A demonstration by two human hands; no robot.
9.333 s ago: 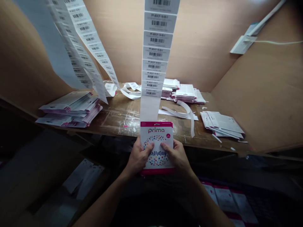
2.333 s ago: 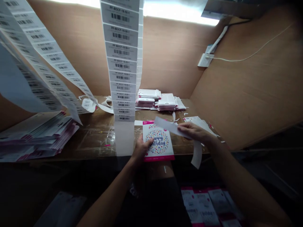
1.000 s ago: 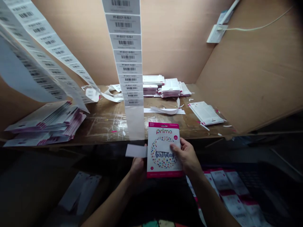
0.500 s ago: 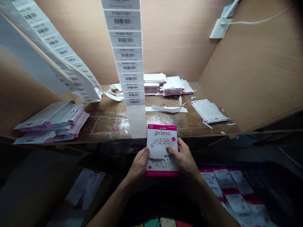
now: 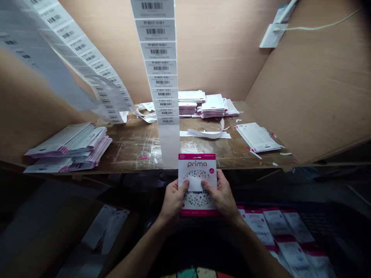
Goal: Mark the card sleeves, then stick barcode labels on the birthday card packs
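Both hands hold a white and pink "prima" packet [image 5: 197,166] with a dotted birthday design, just in front of the wooden bench edge. My left hand [image 5: 173,199] grips its left side, thumb pressed on the front. My right hand [image 5: 222,196] grips its right side, thumb on the front too. A white label [image 5: 197,183] lies across the middle of the packet under both thumbs. A long strip of barcode labels [image 5: 160,65] hangs straight down just behind the packet.
A wooden bench [image 5: 130,148] carries a packet stack at the left [image 5: 69,146], more stacks at the back [image 5: 207,106], a small pile at the right [image 5: 256,137] and loose backing strips [image 5: 207,134]. Another label strip [image 5: 87,58] hangs at the left. More packets [image 5: 278,231] lie below right.
A second ago my left hand held a loose white label beside the packet. The label now lies on the packet's front and both thumbs press on it.
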